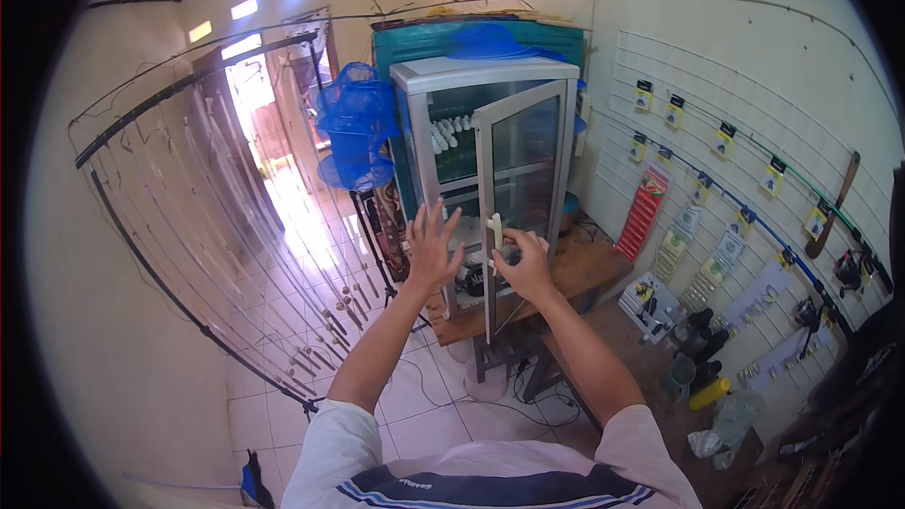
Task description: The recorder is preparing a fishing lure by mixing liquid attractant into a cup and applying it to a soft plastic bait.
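Observation:
Before me stands a glass display cabinet point(417, 78) with a silvery metal frame, on a wooden table point(601, 265). Its hinged glass door point(483, 155) is swung partly outward, hinged at the right. My right hand point(527, 265) grips the pale door handle point(497, 230) between thumb and fingers. My left hand point(433, 247) is raised with fingers spread, empty, near the left edge of the cabinet opening. Behind the glass, rows of small white items point(451, 133) sit on an upper shelf. A dark item with lettering point(472, 281) lies low inside the cabinet.
Blue mesh nets point(357, 127) hang left of the cabinet. Fishing rods point(283, 276) line a black rack point(205, 331) further left. A wire wall grid point(640, 56) at right carries packaged tackle. Bottles point(696, 325) and a yellow container point(709, 393) stand on a low brown surface. Cables point(495, 404) cross the tiled floor.

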`<control>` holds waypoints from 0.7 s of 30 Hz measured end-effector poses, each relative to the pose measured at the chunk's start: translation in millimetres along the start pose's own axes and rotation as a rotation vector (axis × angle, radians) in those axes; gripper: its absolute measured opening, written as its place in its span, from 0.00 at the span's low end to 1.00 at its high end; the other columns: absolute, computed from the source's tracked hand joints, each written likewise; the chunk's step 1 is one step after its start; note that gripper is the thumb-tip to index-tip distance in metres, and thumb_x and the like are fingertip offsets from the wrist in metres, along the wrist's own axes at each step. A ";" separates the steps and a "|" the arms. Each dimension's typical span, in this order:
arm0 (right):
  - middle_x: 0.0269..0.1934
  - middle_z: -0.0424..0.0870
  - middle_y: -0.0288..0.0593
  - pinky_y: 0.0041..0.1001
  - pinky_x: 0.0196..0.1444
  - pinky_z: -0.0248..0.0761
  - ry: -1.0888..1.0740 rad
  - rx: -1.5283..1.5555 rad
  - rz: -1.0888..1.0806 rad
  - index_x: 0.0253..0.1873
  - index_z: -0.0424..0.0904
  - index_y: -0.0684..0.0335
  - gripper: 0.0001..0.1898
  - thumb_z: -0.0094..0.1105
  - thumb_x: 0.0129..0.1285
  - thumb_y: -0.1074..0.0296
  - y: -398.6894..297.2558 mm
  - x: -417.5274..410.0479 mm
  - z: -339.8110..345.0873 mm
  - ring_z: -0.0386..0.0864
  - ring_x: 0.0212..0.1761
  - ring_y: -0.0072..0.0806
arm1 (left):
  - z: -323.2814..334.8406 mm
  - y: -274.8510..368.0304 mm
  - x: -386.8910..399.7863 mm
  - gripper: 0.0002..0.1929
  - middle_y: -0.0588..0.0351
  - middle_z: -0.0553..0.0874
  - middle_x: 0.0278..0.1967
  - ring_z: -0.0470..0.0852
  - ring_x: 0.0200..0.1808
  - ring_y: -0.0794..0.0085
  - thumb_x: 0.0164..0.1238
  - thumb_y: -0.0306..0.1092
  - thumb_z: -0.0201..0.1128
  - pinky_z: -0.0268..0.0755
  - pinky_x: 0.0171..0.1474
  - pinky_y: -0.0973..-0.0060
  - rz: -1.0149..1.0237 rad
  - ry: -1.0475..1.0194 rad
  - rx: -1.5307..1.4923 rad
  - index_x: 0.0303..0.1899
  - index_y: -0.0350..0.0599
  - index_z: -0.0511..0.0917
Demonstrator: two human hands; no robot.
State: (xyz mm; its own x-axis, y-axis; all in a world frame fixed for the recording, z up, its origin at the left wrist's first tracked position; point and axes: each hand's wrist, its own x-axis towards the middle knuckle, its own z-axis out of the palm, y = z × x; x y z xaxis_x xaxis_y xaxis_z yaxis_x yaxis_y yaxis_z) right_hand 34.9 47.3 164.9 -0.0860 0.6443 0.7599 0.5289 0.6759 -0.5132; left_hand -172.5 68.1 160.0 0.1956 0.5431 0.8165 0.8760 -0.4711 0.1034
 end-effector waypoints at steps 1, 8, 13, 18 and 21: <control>0.38 0.81 0.35 0.35 0.58 0.57 0.023 -0.010 -0.028 0.51 0.79 0.58 0.20 0.70 0.52 0.67 1.2 -4.8 -8.8 0.77 0.41 0.30 | 2.0 8.9 -0.8 0.34 0.50 0.58 0.75 0.50 0.75 0.49 0.59 0.42 0.62 0.39 0.72 0.46 0.008 -0.006 -0.011 0.70 0.60 0.66; 0.38 0.82 0.35 0.33 0.56 0.59 0.192 -0.054 0.018 0.54 0.77 0.59 0.21 0.68 0.54 0.71 8.7 -39.8 -77.1 0.78 0.40 0.29 | 24.9 78.1 5.4 0.32 0.47 0.59 0.74 0.50 0.75 0.46 0.59 0.46 0.59 0.40 0.72 0.47 0.288 -0.115 -0.277 0.69 0.60 0.69; 0.39 0.82 0.35 0.33 0.56 0.60 0.299 -0.127 0.083 0.53 0.78 0.58 0.19 0.68 0.56 0.71 32.8 -60.8 -122.6 0.79 0.42 0.29 | 51.8 127.7 14.7 0.32 0.47 0.57 0.75 0.50 0.75 0.44 0.60 0.45 0.60 0.40 0.72 0.45 0.402 -0.127 -0.405 0.70 0.60 0.68; 0.55 0.80 0.43 0.38 0.62 0.58 0.242 -0.293 0.161 0.62 0.76 0.56 0.26 0.68 0.57 0.65 49.3 -78.0 -164.8 0.74 0.57 0.38 | 72.6 171.6 27.4 0.35 0.47 0.56 0.75 0.49 0.75 0.44 0.59 0.45 0.63 0.40 0.72 0.44 0.423 -0.177 -0.426 0.71 0.59 0.65; 0.72 0.62 0.52 0.46 0.70 0.53 0.217 -0.614 0.143 0.71 0.68 0.52 0.35 0.69 0.57 0.63 42.8 -81.8 -177.0 0.61 0.71 0.49 | 87.0 192.2 35.5 0.37 0.48 0.56 0.75 0.48 0.76 0.45 0.59 0.46 0.63 0.40 0.71 0.42 0.428 -0.176 -0.411 0.72 0.59 0.63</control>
State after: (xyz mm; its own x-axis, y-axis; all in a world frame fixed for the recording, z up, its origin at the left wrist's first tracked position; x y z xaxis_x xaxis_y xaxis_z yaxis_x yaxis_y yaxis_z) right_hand 214.0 -39.8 151.4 0.1581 0.5824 0.7974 0.9130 0.2213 -0.3427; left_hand 41.1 57.4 159.4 0.5929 0.3369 0.7314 0.4693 -0.8826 0.0262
